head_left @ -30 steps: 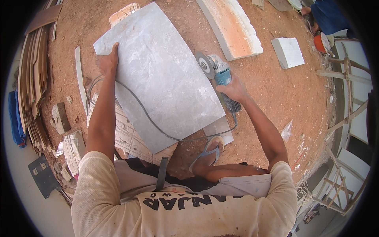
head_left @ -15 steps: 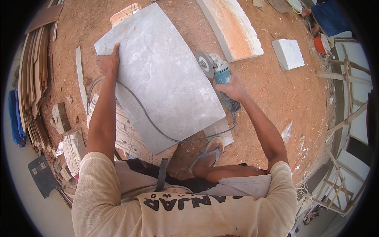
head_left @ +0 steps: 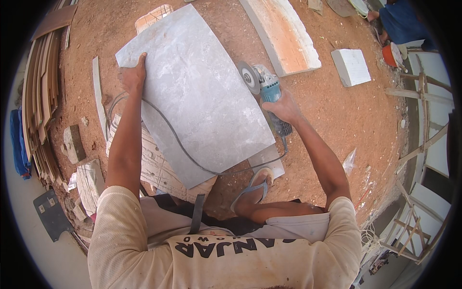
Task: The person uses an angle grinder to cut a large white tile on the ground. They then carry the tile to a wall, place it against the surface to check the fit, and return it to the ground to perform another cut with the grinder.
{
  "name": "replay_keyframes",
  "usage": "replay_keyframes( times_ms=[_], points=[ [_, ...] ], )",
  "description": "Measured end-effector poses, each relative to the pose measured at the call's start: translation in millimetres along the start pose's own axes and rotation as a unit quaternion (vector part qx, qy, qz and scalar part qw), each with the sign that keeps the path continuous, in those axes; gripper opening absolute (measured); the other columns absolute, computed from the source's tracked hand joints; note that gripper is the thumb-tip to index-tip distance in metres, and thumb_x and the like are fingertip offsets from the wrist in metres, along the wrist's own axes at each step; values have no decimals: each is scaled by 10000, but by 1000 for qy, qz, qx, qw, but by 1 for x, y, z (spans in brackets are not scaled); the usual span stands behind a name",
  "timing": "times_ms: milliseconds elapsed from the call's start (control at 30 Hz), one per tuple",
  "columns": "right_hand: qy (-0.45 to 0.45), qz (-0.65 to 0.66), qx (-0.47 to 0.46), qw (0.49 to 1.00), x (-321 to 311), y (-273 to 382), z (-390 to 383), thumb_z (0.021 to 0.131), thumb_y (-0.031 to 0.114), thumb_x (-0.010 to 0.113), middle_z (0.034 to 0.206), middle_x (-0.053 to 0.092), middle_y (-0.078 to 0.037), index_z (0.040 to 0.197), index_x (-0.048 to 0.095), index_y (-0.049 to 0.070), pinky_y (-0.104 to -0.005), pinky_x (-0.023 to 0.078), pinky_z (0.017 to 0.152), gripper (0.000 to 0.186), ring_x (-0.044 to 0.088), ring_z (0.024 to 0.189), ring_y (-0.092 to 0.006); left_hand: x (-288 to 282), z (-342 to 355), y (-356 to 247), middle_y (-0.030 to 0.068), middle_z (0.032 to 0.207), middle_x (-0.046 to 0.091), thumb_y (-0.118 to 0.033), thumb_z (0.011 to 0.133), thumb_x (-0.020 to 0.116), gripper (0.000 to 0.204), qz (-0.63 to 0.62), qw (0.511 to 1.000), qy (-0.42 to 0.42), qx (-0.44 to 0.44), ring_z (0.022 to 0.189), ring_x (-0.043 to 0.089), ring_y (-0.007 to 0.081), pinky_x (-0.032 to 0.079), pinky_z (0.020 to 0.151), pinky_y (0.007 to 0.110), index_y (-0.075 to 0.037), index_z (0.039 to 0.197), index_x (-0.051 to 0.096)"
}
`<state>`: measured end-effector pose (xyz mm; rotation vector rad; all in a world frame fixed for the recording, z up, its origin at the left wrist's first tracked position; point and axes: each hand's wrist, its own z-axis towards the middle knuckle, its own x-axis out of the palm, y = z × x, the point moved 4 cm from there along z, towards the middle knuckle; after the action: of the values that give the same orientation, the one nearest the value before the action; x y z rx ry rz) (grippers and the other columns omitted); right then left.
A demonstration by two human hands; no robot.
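Observation:
A large grey stone tile (head_left: 197, 91) lies tilted over a stack of pale tiles (head_left: 154, 164) on the red dirt. My left hand (head_left: 132, 77) presses flat on the tile's left edge, near its far corner. My right hand (head_left: 284, 107) grips a blue angle grinder (head_left: 267, 89), whose round disc (head_left: 249, 77) sits at the tile's right edge. The grinder's black cord (head_left: 178, 139) runs across the tile's surface and loops off to the left. My foot in a sandal (head_left: 252, 188) rests just below the tile's near corner.
A long pale slab (head_left: 284, 33) and a white block (head_left: 351, 66) lie on the dirt beyond the grinder. Strips of tile and wood (head_left: 38, 96) are stacked at left, with stone offcuts (head_left: 89, 180) near them. Another person in blue (head_left: 399, 21) crouches at top right beside wooden frames (head_left: 423, 96).
The grinder and my right hand have shifted slightly forward along the tile's right edge. My left hand stays on the tile.

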<state>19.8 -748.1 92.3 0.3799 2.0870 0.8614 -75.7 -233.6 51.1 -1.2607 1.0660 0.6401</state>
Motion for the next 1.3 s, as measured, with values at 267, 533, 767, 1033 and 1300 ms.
replay_keyframes(
  times_ms=[267,533,767,1033,1300],
  points=[
    [-3,1,-3,1000,-1,6,-1,674,299,770,1149,699,-251,1284,591,-51,-431,532,945,726,684,1081,-365,1,-1,1,338,1458,443,-828,664,733,1323,-10,1000,1,0,1334,498,469,425,1102,531,130,1481,325],
    [0,6,-4,1000,-1,11,1,672,298,764,1122,705,-246,1256,604,-53,-432,534,935,700,689,1058,-367,0,-1,0,331,1443,458,-825,659,741,1300,-9,1000,-2,-5,1326,505,462,435,1089,531,120,1465,361],
    [-3,-1,-12,1000,-1,14,2,666,305,765,1131,700,-250,1266,598,-45,-432,531,939,714,685,1066,-371,1,1,2,319,1459,451,-822,656,745,1313,-16,1000,-2,-1,1342,489,459,428,1101,526,120,1479,345],
    [5,-7,1,1000,0,15,4,662,297,764,1171,685,-260,1330,557,-40,-438,523,957,776,671,1098,-379,1,2,3,332,1452,450,-830,655,739,1305,-16,1000,1,-5,1338,490,466,426,1098,532,125,1463,367],
    [-6,-6,-1,1000,-1,16,6,656,292,764,1156,689,-270,1308,582,-45,-441,525,954,756,673,1090,-389,-2,-3,-1,330,1437,465,-836,661,729,1289,-7,1000,-1,-5,1329,503,458,433,1089,529,126,1447,384]
  ],
)
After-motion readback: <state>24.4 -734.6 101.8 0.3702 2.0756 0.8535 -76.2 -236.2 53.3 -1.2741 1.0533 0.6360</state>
